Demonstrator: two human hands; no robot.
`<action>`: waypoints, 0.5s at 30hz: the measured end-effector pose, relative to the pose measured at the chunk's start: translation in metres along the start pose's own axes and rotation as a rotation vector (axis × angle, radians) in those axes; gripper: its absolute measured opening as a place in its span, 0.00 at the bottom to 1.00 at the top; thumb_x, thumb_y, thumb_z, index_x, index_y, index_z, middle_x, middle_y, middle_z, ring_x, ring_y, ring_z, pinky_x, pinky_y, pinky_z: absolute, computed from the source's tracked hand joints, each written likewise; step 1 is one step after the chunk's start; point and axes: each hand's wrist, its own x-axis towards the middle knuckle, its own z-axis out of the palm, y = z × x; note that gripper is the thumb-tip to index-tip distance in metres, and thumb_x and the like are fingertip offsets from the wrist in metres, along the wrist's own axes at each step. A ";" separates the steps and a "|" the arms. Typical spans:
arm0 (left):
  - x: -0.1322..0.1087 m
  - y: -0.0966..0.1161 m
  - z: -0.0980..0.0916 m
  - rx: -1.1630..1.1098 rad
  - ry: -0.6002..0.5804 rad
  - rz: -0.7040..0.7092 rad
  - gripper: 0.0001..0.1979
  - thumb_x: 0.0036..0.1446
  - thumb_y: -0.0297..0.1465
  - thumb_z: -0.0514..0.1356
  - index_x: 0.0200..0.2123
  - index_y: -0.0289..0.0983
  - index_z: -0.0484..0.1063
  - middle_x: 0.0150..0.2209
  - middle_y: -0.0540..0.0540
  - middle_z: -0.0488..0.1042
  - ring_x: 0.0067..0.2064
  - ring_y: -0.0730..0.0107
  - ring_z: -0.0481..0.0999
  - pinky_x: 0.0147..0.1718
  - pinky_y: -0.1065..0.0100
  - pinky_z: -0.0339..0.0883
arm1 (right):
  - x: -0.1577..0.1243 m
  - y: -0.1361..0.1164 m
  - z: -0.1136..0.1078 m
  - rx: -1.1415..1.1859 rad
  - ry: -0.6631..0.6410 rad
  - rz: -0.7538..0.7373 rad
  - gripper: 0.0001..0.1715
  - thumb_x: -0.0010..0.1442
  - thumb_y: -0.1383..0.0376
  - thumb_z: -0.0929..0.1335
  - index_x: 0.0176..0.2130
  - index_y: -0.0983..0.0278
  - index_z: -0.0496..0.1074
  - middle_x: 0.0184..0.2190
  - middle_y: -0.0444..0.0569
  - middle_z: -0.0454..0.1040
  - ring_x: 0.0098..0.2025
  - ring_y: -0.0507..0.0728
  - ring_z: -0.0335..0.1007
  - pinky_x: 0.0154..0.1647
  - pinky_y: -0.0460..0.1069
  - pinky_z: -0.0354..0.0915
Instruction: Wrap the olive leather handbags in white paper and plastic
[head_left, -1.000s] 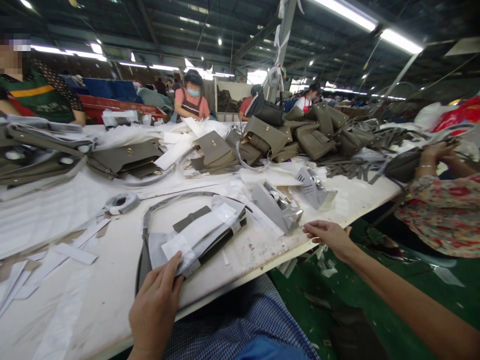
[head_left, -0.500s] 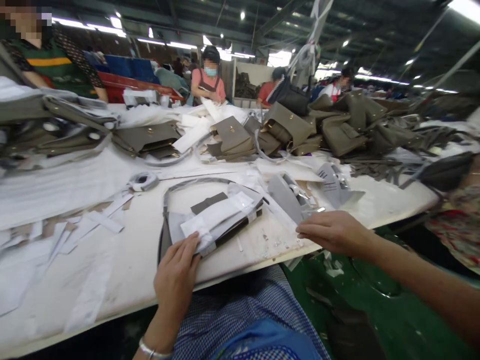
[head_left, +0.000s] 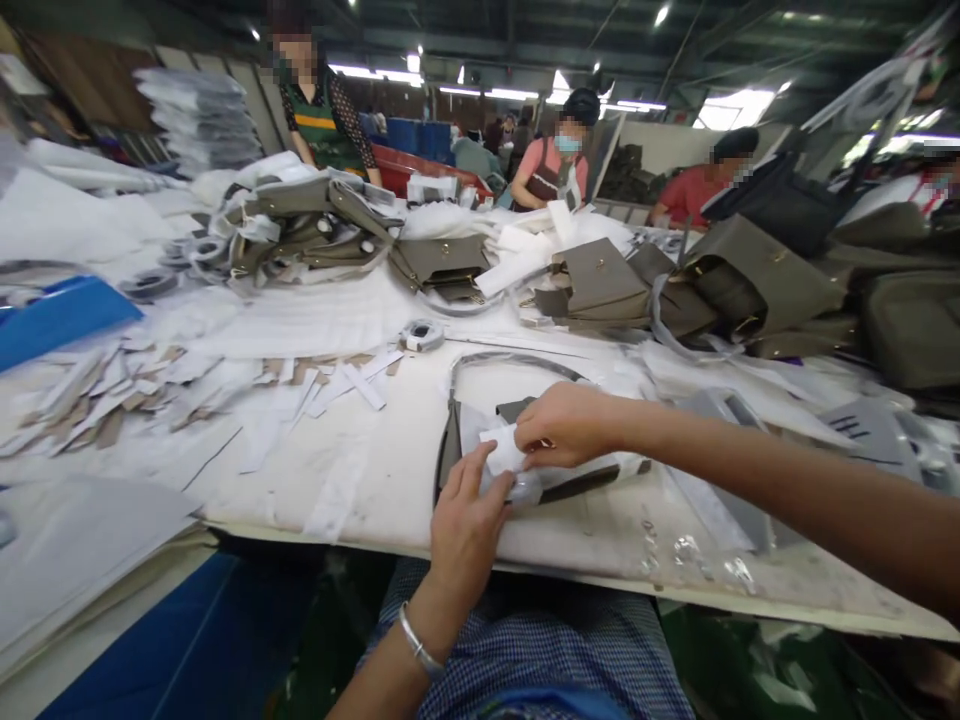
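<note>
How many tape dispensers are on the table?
2: one tape dispenser partly behind the right forearm, the other, with dark lines, farther right in view. More may be hidden by the handbags.

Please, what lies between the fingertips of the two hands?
The head view shows a white sheet over the bag, between the left hand and the right hand.

Across the worktop (head_left: pixel 397 475), I observe a red container (head_left: pixel 399 168), blue boxes (head_left: pixel 435 136), a masked person (head_left: pixel 544 175) and, far left, stacked packages (head_left: pixel 199 120).
</note>
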 end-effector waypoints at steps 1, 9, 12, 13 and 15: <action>0.000 0.000 0.000 0.002 0.007 0.002 0.18 0.50 0.22 0.68 0.45 0.41 0.75 0.62 0.42 0.65 0.58 0.52 0.67 0.53 0.55 0.72 | 0.010 0.003 -0.001 -0.010 -0.052 0.000 0.10 0.60 0.58 0.71 0.30 0.61 0.75 0.28 0.45 0.78 0.29 0.53 0.70 0.26 0.48 0.45; -0.006 -0.008 0.014 -0.061 0.125 0.128 0.10 0.63 0.26 0.58 0.47 0.38 0.74 0.56 0.47 0.74 0.56 0.59 0.70 0.52 0.58 0.69 | 0.061 0.018 0.004 -0.075 -0.286 -0.097 0.05 0.58 0.61 0.71 0.34 0.56 0.80 0.29 0.45 0.80 0.30 0.55 0.70 0.26 0.49 0.45; -0.008 -0.010 0.016 -0.117 0.113 0.160 0.11 0.67 0.27 0.54 0.48 0.38 0.73 0.53 0.50 0.77 0.55 0.63 0.72 0.52 0.60 0.67 | 0.074 0.022 0.005 -0.075 -0.352 -0.115 0.07 0.55 0.57 0.73 0.34 0.56 0.80 0.29 0.44 0.80 0.29 0.54 0.70 0.27 0.48 0.46; -0.008 -0.011 0.015 -0.134 0.109 0.162 0.11 0.67 0.28 0.53 0.49 0.38 0.73 0.52 0.49 0.78 0.54 0.63 0.72 0.52 0.61 0.66 | 0.078 0.024 0.005 -0.076 -0.363 -0.115 0.09 0.54 0.55 0.74 0.34 0.57 0.80 0.28 0.44 0.80 0.29 0.54 0.69 0.27 0.48 0.46; -0.008 -0.010 0.014 -0.158 0.112 0.160 0.12 0.68 0.28 0.52 0.48 0.38 0.73 0.51 0.48 0.78 0.53 0.64 0.73 0.51 0.61 0.66 | 0.084 0.027 0.006 -0.080 -0.362 -0.106 0.13 0.51 0.52 0.75 0.32 0.58 0.80 0.26 0.44 0.79 0.28 0.54 0.69 0.27 0.48 0.46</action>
